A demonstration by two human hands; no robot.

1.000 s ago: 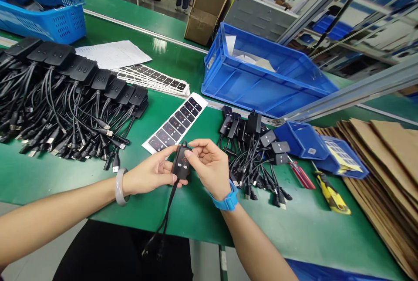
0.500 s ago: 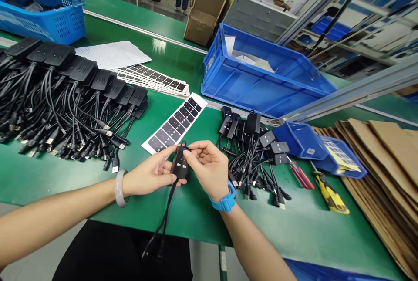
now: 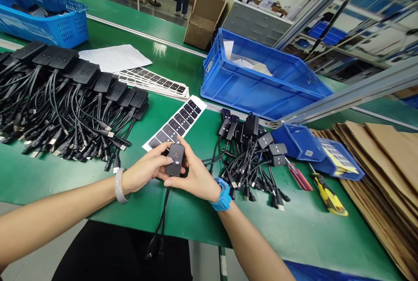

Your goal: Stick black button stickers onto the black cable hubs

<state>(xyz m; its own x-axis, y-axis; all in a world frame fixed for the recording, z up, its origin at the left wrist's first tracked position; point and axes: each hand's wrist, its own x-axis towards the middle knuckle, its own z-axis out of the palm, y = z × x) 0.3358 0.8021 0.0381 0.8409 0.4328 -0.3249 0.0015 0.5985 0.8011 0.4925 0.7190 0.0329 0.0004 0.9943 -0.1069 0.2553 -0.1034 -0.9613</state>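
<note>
Controller [image 3: 175, 164] sits pinched between the left hand [image 3: 148, 172] and right hand [image 3: 192, 176] at 6 o'clock on the bench, just below the sticker strip [image 3: 176, 123]. Its cable [image 3: 160, 224] dangles off the edge; a snag could tug it loose.

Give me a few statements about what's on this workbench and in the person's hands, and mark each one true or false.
1. Both hands, left hand and right hand, hold one small black controller. True.
2. The controller's cable hangs down over the table's near edge. True.
3. The sticker sheet lies inside the big blue bin. False: it lies flat on the green table, beside the bin.
4. The larger heap of black cabled units is on the person's left. True.
5. The yellow-handled tool is in the right hand. False: it lies on the table, far to the right.
</note>
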